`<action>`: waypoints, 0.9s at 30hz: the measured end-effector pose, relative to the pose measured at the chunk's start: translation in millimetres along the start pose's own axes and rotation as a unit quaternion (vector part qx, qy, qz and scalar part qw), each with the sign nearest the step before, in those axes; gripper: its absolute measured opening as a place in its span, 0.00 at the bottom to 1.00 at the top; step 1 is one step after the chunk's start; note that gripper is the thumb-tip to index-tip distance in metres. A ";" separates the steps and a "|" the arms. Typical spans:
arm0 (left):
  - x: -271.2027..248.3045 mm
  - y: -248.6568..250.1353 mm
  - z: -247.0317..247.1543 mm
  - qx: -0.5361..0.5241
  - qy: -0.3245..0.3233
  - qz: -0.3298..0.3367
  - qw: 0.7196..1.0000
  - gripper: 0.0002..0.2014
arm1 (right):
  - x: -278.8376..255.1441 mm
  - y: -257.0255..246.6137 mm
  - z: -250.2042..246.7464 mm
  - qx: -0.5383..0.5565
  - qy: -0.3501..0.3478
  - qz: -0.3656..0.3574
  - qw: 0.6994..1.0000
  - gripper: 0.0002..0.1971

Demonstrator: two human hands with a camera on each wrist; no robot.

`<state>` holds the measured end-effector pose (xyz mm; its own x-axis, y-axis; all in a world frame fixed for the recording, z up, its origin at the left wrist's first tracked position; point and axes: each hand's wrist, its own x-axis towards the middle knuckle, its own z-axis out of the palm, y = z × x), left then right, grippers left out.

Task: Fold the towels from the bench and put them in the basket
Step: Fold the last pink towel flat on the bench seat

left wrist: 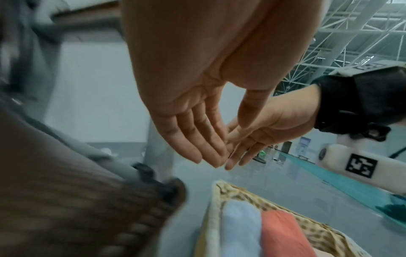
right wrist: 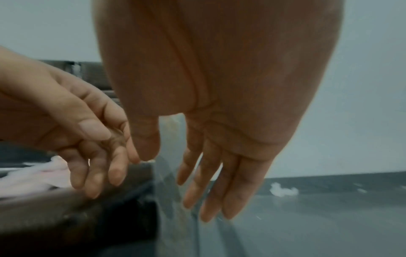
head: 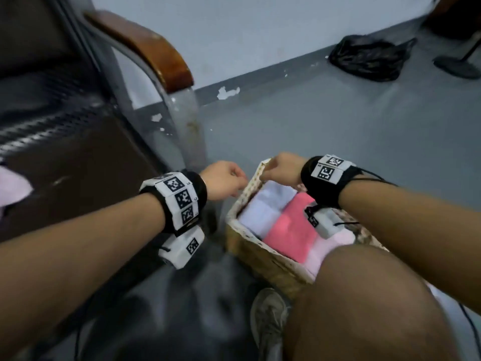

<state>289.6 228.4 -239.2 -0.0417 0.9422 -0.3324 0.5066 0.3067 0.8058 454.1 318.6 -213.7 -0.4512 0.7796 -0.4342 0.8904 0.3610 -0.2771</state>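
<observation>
A woven basket (head: pixel 256 256) stands on the floor beside the bench (head: pixel 65 152). In it lie a folded pale blue towel (head: pixel 263 207), a coral towel (head: pixel 291 230) and a pink towel (head: pixel 322 251), side by side. My left hand (head: pixel 226 178) and right hand (head: pixel 276 170) hover close together above the basket's far left corner, both empty. The left wrist view shows the left hand (left wrist: pixel 211 139) with straight fingers over the basket rim (left wrist: pixel 216 200). The right hand (right wrist: pixel 186 173) also has straight fingers. A loose pink towel (head: pixel 13 186) lies on the bench seat.
The bench's wooden armrest (head: pixel 145 45) and grey metal leg (head: pixel 187 126) rise just left of the basket. My bare knee (head: pixel 364 303) and shoe (head: pixel 268 316) are at its near side. A black plastic bag (head: pixel 369 58) and a fan base (head: pixel 458 66) sit by the wall.
</observation>
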 end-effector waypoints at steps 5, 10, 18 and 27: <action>-78.5 -33.1 -111.4 0.035 0.069 0.009 0.997 0.05 | 8.2 -151.8 -12.7 0.059 -0.063 -0.156 0.984 0.13; -169.1 -96.9 -196.3 0.034 0.194 -0.047 0.979 0.03 | -1.0 -295.4 14.8 0.086 -0.109 -0.248 0.959 0.08; -250.6 -235.0 -246.7 0.165 0.290 -0.237 0.912 0.19 | 3.3 -422.7 103.2 -0.020 -0.119 -0.322 0.939 0.12; -237.6 -329.6 -249.9 0.183 0.261 -0.322 0.891 0.21 | 42.0 -452.8 169.9 -0.107 -0.142 -0.349 0.920 0.20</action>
<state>-82.7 -63.0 -303.3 -0.7725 0.5497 -0.3180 0.4751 0.8325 0.2850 21.9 100.9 -252.1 -0.8877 0.1659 -0.4296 0.3559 0.8391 -0.4114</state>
